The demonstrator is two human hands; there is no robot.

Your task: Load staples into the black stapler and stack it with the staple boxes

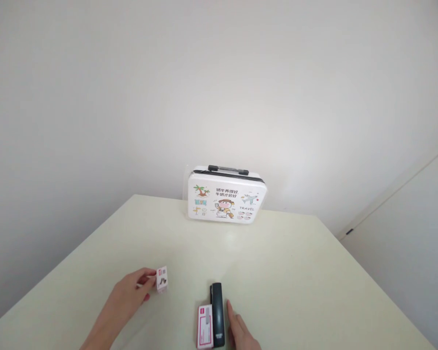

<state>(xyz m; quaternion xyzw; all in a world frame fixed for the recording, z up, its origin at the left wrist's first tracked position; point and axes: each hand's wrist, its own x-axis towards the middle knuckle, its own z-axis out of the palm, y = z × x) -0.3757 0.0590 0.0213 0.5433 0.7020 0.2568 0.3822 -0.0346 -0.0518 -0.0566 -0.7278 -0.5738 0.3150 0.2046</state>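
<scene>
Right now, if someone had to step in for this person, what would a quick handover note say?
Left hand: fingertips pinch a small box, standing on the table.
Right hand: open, fingertips beside the black stapler, perhaps just touching it.
Pink box lies flat against the stapler's left side.
White case stands at the far edge, shut.
Done: all laid out. Left: stapler not gripped.

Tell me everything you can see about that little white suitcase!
The suitcase is small and white, with a hard, shiny shell as it looks. It has a black handle and dark trim on top, and cartoon pictures in front: a palm tree, a child, a plane, the word TRAVEL. It stands shut, upright at the table's far edge, against the wall. No hand touches it.
</scene>
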